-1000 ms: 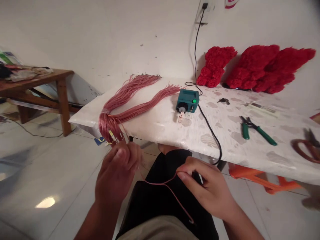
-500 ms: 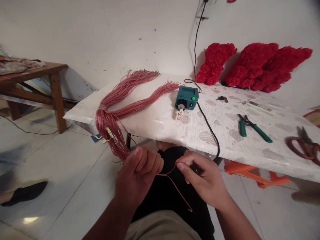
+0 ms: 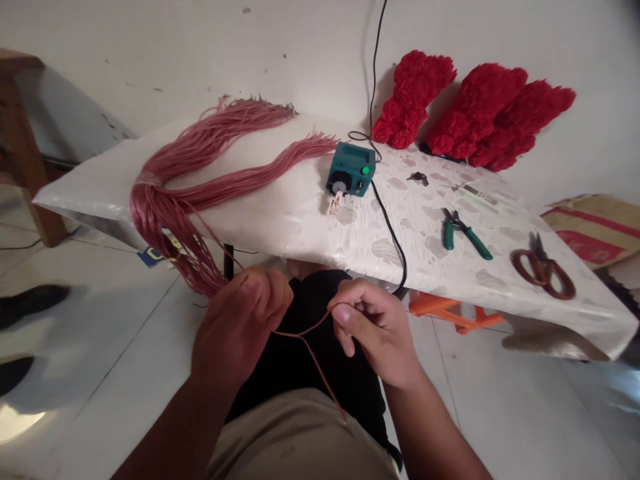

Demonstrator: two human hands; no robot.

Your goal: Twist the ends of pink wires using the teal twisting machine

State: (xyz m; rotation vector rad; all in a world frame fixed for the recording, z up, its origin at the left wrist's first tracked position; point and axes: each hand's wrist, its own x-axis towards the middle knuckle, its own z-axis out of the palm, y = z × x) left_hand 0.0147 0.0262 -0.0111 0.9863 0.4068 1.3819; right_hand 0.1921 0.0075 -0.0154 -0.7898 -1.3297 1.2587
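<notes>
Left hand: I see the left hand (image 3: 240,327) at lower centre-left, fingers curled closed around a thin pink cord (image 3: 316,363), probably to anchor it; its grip inside the fist is hidden from me.
Right hand: the right hand (image 3: 375,330), lower centre-right, pinches the cord between thumb and forefinger, which I judge gives fine control.
Pink cord: it spans the gap between both hands above the lap and forks there, one leg hanging over dark trousers; whether that is a knot or a crossing, I cannot tell.
Cord bundle: a thick bundle of glossy pink cords (image 3: 200,143) bends over the white patterned surface (image 3: 300,227) at left, its near end drooping off the edge, likely for easy reach.
Teal box: a teal box with a green button (image 3: 353,163) sits mid-surface, a black cable beside it.
Tools: green-handled pliers (image 3: 449,235) and brown-handled scissors (image 3: 537,267) lie at right, seemingly parked aside.
</notes>
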